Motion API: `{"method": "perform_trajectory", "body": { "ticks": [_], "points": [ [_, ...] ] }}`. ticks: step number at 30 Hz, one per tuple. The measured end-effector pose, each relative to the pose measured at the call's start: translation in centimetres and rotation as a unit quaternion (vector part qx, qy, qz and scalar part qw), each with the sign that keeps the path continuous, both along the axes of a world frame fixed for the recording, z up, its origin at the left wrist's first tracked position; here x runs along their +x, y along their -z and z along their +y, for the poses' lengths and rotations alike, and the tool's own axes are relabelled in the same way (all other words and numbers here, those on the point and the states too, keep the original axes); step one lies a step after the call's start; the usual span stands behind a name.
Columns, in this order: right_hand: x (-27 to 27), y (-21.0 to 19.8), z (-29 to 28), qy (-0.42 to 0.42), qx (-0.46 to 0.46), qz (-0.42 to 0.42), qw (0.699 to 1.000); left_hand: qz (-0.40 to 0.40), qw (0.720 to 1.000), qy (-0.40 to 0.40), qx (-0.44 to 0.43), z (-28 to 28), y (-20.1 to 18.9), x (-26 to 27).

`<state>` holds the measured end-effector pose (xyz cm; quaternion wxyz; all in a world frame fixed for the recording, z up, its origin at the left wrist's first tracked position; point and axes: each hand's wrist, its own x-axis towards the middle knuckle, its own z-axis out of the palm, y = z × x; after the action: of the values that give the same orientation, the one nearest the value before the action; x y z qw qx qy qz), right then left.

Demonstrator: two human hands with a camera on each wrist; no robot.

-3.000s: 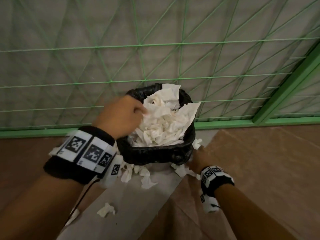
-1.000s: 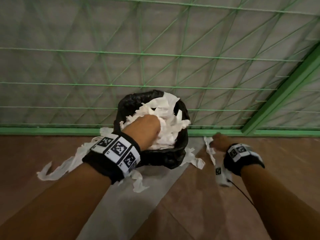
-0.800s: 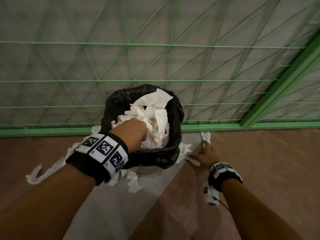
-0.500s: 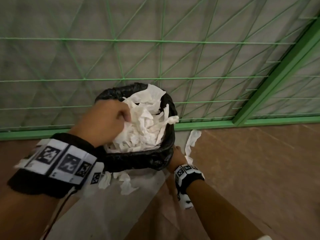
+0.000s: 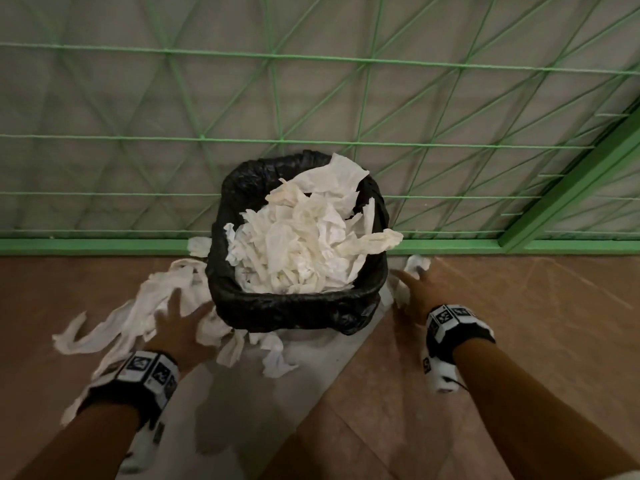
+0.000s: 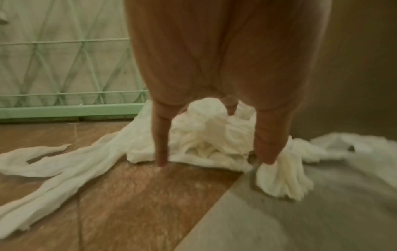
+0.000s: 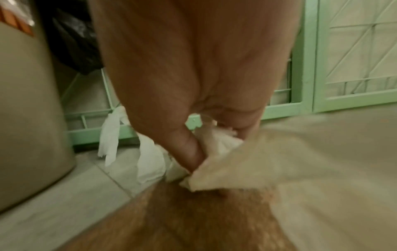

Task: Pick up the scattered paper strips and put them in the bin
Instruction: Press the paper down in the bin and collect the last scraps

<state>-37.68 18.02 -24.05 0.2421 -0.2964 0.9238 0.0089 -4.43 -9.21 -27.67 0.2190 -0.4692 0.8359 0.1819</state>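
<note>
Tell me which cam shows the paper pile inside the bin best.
Head view. It looks down into the bin, so the whole paper pile shows, heaped above the rim. Left wrist view shows none of it, only strips on the floor. Right wrist view catches just the bin's outer wall and black liner.

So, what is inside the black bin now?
The bin is heaped with crumpled white paper strips; some rise above the rim and one end hangs over its right edge. What lies under the heap, and the bottom, is covered.
</note>
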Motion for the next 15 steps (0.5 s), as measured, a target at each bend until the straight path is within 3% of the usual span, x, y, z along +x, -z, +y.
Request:
{"method": "perform_trajectory", "body": {
  "ticks": [4,8,12,15],
  "points": [
    [0.6,1.9,-0.7,-0.039,-0.02,0.062,0.997,0.072,0.995,0.052,-0.055,0.9,0.5,-1.5],
    [0.1,1.7,-0.5,0.047,-0.081,0.044,0.995,0.13,0.986,0.031,-0.099,0.8,-0.7,-1.6],
    [-2.0,-1.7,0.0,0.174,-0.233,0.01,0.957,0.18,0.975,-0.03,-0.125,0.5,-2.7,-0.2],
    [-3.4,-6.7,-0.4,0.192,-0.317,0.0,0.929,0.194,0.969,-0.063,-0.136,0.2,-5.1,0.4]
  ]
}}
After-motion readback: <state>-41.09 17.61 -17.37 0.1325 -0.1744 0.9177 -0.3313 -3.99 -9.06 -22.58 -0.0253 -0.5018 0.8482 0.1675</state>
